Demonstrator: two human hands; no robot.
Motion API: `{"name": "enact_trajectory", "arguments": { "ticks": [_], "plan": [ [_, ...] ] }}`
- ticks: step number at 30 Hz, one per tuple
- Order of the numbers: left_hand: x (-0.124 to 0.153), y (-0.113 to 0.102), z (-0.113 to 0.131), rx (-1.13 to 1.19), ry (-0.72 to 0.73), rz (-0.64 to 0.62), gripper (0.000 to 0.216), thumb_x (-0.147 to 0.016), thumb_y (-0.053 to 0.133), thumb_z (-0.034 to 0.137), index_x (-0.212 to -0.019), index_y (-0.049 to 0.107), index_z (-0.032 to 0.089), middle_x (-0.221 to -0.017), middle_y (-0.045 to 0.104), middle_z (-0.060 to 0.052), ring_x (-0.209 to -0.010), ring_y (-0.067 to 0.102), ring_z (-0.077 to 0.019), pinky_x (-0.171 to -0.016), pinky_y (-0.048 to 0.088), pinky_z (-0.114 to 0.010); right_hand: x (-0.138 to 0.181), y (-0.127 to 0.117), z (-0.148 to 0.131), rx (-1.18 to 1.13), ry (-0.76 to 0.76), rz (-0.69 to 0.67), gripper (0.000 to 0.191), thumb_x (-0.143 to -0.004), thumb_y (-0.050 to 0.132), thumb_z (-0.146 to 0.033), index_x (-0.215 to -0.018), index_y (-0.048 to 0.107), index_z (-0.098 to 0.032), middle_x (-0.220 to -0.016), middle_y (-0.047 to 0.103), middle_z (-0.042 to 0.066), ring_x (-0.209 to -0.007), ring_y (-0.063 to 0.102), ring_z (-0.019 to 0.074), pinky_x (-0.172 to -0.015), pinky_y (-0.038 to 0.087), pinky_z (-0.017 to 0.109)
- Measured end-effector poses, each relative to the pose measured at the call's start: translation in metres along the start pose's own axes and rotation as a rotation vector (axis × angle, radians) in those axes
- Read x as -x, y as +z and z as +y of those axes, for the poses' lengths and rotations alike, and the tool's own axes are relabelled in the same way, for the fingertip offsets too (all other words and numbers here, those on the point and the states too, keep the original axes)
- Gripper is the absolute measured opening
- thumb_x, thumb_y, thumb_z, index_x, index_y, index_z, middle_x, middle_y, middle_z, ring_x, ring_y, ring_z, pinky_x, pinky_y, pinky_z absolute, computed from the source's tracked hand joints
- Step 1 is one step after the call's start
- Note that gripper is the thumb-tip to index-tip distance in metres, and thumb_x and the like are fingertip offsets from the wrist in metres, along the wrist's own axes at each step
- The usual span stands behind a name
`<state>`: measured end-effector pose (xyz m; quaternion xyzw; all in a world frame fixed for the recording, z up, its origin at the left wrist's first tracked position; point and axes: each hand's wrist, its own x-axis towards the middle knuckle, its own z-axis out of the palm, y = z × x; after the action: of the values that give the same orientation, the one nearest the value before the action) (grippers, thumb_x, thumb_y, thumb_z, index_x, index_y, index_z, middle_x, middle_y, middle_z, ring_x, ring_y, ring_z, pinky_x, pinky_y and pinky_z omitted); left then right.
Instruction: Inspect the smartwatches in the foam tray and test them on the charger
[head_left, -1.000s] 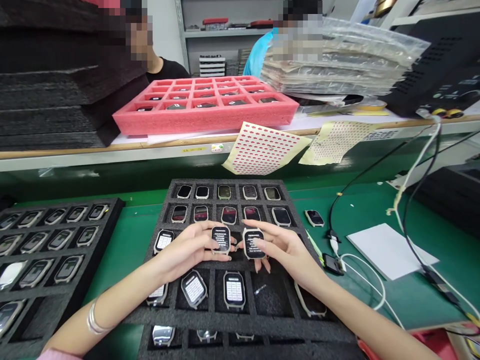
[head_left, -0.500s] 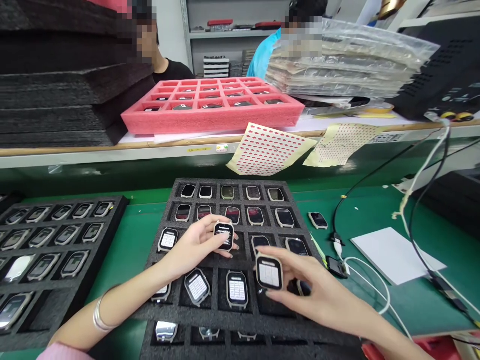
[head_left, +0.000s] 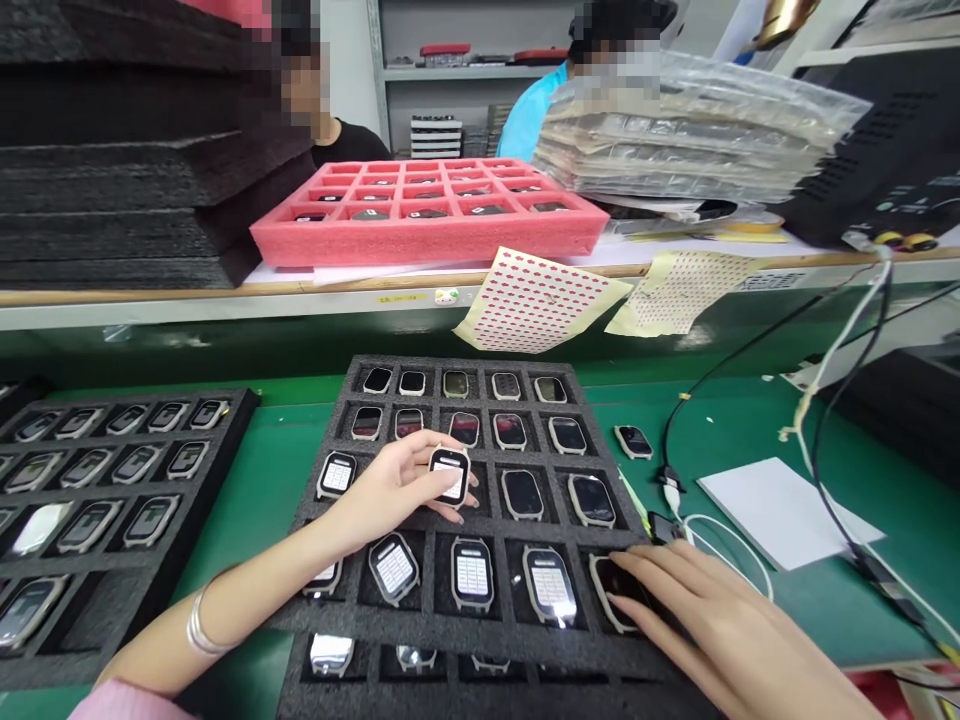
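A black foam tray [head_left: 330,420] with a grid of pockets lies in front of me, most pockets holding smartwatch bodies. My left hand [head_left: 386,483] pinches one watch body with a lit screen [head_left: 450,474] above the tray's third row. My right hand [head_left: 701,610] reaches to the tray's right edge, fingers curled over a dark-screened watch body [head_left: 611,585] in the fourth row. Beside it a lit watch body [head_left: 550,584] lies in its pocket.
A second black tray of watch bodies [head_left: 232,425] sits at left. A pink foam tray [head_left: 420,235] rests on the shelf behind, with two people beyond it. Sticker sheets [head_left: 536,300] hang off the shelf. Cables [head_left: 720,525], a loose watch body [head_left: 631,441] and white paper [head_left: 780,510] lie at right.
My right hand set its lit watch body into a fourth-row pocket and moved right onto the dark watch beside it. My left hand stayed, still holding its watch.
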<state>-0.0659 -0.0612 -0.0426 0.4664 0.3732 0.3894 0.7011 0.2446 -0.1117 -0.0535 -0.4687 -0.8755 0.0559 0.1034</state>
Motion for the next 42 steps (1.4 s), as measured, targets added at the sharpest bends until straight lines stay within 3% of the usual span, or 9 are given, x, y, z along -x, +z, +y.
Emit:
{"name": "enact_trajectory", "arguments": {
  "ticks": [4,8,14,17,25,27,31,36,42],
  "plan": [
    [-0.001,0.0,-0.006,-0.08,0.039,-0.031,0.048,-0.075,0.07,0.021,-0.117,0.047,0.02,-0.103,0.063,-0.009,-0.093,0.066,-0.0237,-0.081,0.053,-0.039,0.006,0.016,-0.008,-0.017,0.104,0.107,0.039,-0.094,0.038,-0.045,-0.104,0.064,-0.017,-0.097,0.066,0.012,-0.085,0.066,0.0285,-0.072,0.054,0.039],
    [-0.008,-0.001,-0.016,-0.529,0.164,-0.037,0.05,-0.077,0.064,0.016,-0.123,0.045,0.023,-0.105,0.063,-0.006,-0.093,0.064,-0.0213,-0.087,0.05,-0.038,0.009,0.021,-0.013,-0.218,0.241,0.084,0.033,-0.09,0.05,-0.045,-0.109,0.06,-0.02,-0.099,0.064,0.009,-0.084,0.066,0.0243,-0.067,0.054,0.031],
    [-0.014,0.001,-0.003,-1.211,0.308,-0.147,0.054,-0.07,0.073,0.043,-0.113,0.057,0.016,-0.115,0.055,-0.014,-0.107,0.05,-0.0333,-0.091,0.043,-0.048,0.004,-0.002,-0.015,-0.634,0.295,-0.03,0.018,-0.087,0.059,-0.038,-0.087,0.065,-0.021,-0.083,0.062,0.005,-0.07,0.06,0.0188,-0.059,0.049,0.027],
    [-0.022,0.019,0.007,-1.376,0.38,-0.175,0.044,-0.079,0.061,0.051,-0.103,0.061,0.014,-0.107,0.057,-0.013,-0.1,0.051,-0.0306,-0.085,0.045,-0.044,0.0,-0.011,-0.014,-0.932,0.319,0.002,0.017,-0.088,0.056,-0.034,-0.083,0.06,-0.018,-0.085,0.062,0.006,-0.075,0.061,0.0186,-0.061,0.051,0.026],
    [-0.053,0.084,-0.025,-1.788,0.371,-0.233,0.024,-0.089,0.042,0.011,-0.08,0.065,0.009,-0.082,0.064,-0.016,-0.084,0.059,-0.0295,-0.076,0.047,-0.04,0.009,0.003,-0.008,-1.504,0.408,0.195,0.037,-0.087,0.062,-0.032,-0.118,0.048,-0.016,-0.099,0.066,0.012,-0.049,0.059,0.0088,-0.034,0.042,0.015],
    [-0.057,0.08,-0.034,-1.721,0.269,-0.161,0.02,-0.088,0.046,0.02,-0.086,0.064,0.011,-0.088,0.063,-0.014,-0.089,0.06,-0.0297,-0.075,0.047,-0.038,0.013,0.005,-0.004,-1.619,0.347,0.22,0.049,-0.088,0.061,-0.033,-0.13,0.041,-0.019,-0.11,0.063,0.015,-0.06,0.063,0.012,-0.04,0.047,0.017],
    [-0.069,0.059,-0.045,-1.313,0.123,-0.277,0.023,-0.084,0.053,0.037,-0.084,0.065,0.017,-0.077,0.062,-0.005,-0.072,0.061,-0.0228,-0.065,0.047,-0.031,0.013,0.009,0.001,-1.766,0.244,0.277,0.052,-0.09,0.059,-0.031,-0.136,0.037,-0.022,-0.117,0.059,0.015,-0.078,0.066,0.0167,-0.053,0.053,0.022],
    [-0.067,0.056,-0.037,-0.631,0.083,-0.208,0.03,-0.075,0.065,0.046,-0.084,0.069,0.018,-0.093,0.067,-0.007,-0.094,0.062,-0.0247,-0.081,0.049,-0.03,0.002,0.008,0.003,-1.741,0.216,0.322,0.044,-0.086,0.065,-0.029,-0.127,0.05,-0.02,-0.105,0.062,0.01,-0.066,0.065,0.0135,-0.05,0.052,0.02],
    [-0.056,0.068,-0.01,-0.111,-0.073,-0.056,0.036,-0.07,0.075,0.04,-0.09,0.068,0.011,-0.08,0.071,-0.008,-0.074,0.066,-0.0181,-0.069,0.053,-0.025,-0.015,0.0,-0.004,-1.778,0.174,0.293,0.044,-0.088,0.062,-0.026,-0.13,0.049,-0.021,-0.103,0.065,0.011,-0.059,0.064,0.0122,-0.045,0.05,0.019]
  ]
}}
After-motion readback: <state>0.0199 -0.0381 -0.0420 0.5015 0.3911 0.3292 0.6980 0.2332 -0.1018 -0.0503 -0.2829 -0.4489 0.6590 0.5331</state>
